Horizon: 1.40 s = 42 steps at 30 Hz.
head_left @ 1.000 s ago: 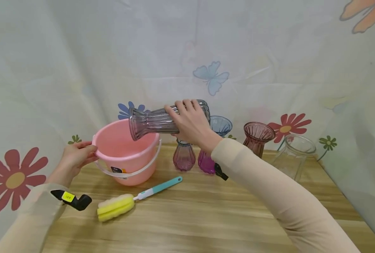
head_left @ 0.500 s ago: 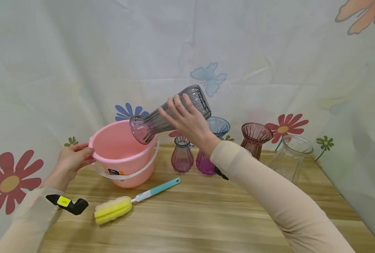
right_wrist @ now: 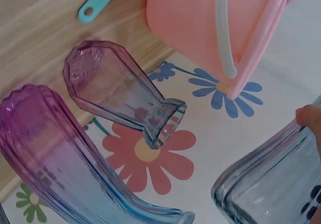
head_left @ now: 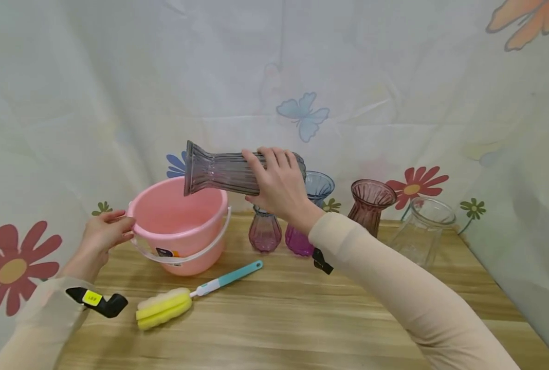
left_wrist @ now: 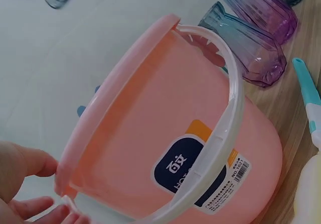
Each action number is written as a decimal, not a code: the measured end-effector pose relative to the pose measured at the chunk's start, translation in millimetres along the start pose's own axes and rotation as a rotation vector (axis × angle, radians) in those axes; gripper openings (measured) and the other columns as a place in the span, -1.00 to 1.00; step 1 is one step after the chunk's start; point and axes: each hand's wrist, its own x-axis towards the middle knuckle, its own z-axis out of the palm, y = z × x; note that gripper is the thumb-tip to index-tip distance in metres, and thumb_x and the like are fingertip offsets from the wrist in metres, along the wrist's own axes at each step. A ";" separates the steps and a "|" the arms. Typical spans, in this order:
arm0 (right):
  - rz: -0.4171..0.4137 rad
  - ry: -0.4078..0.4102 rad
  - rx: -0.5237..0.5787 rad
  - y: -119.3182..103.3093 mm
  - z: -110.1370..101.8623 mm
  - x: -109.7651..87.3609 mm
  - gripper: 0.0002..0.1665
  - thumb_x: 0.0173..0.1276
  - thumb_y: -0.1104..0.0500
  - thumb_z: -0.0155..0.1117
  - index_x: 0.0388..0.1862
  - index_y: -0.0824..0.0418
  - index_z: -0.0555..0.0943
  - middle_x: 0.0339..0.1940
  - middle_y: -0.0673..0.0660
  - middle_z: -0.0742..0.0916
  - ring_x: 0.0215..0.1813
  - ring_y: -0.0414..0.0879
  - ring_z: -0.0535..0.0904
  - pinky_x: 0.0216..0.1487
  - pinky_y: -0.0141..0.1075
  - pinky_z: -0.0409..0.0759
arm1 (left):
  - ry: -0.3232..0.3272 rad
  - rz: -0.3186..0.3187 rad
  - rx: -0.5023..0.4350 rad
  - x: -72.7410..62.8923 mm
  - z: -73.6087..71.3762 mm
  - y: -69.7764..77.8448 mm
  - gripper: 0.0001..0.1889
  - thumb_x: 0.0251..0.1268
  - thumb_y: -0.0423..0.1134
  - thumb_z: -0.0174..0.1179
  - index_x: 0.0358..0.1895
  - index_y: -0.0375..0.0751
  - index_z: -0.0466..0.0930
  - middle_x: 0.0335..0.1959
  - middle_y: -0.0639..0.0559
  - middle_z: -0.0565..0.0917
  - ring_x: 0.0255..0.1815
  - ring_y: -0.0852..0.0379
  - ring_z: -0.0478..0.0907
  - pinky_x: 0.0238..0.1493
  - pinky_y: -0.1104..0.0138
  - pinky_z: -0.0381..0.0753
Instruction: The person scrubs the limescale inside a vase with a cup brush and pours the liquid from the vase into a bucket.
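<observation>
My right hand (head_left: 279,180) grips a grey ribbed glass vase (head_left: 228,172) by its body, from above. The vase lies nearly level in the air, its flared mouth over the pink bucket (head_left: 177,236). In the right wrist view the base of the grey vase (right_wrist: 271,184) shows at the lower right, with a fingertip on it. My left hand (head_left: 103,236) pinches the bucket's rim at its left side. From the left wrist, the thumb and fingers of the left hand (left_wrist: 30,184) close on the rim, and the white bucket handle (left_wrist: 220,138) hangs down the side.
A yellow sponge brush (head_left: 163,308) with a teal handle lies in front of the bucket. Behind stand a small purple vase (head_left: 265,234), a blue-and-magenta vase (head_left: 299,241), a reddish-brown vase (head_left: 371,205) and a clear one (head_left: 422,236). A printed cloth (head_left: 237,67) hangs behind them.
The grey vase tipped mouth-down over the bucket half a second ago, its base raised. Now it is back near level, mouth lifted. The left hand keeps its place on the rim.
</observation>
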 end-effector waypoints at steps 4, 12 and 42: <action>0.073 0.039 0.133 -2.2 -1.9 -3.4 0.05 -0.20 -0.29 0.40 0.26 0.12 0.28 0.06 0.21 0.54 0.07 0.11 0.46 0.06 -0.05 0.43 | 0.178 0.057 0.105 -7.1 4.8 8.5 -0.34 0.28 -0.04 0.01 0.38 -0.26 0.08 0.33 -0.25 0.24 0.21 -0.08 0.35 0.16 0.11 0.42; 0.320 -0.096 0.491 -20.2 -12.1 -15.8 0.13 -0.18 -0.33 0.37 0.35 0.06 0.17 0.07 0.11 0.53 0.01 -0.05 0.48 -0.14 -0.15 0.54 | 0.292 0.747 0.158 -31.7 51.3 38.5 -0.48 0.08 -0.26 0.26 0.18 -0.20 0.41 0.13 -0.13 0.50 0.12 -0.11 0.42 0.11 0.05 0.39; 0.635 -0.481 0.945 -31.2 20.5 -147.5 0.11 -0.15 -0.07 0.52 0.34 0.10 0.13 0.15 0.17 0.53 0.12 0.02 0.51 0.07 -0.04 0.47 | -0.397 0.707 0.074 -66.1 220.6 -14.0 0.04 -0.31 -0.13 0.52 0.32 -0.17 0.06 0.10 -0.18 0.46 0.11 -0.05 0.46 0.01 0.09 0.52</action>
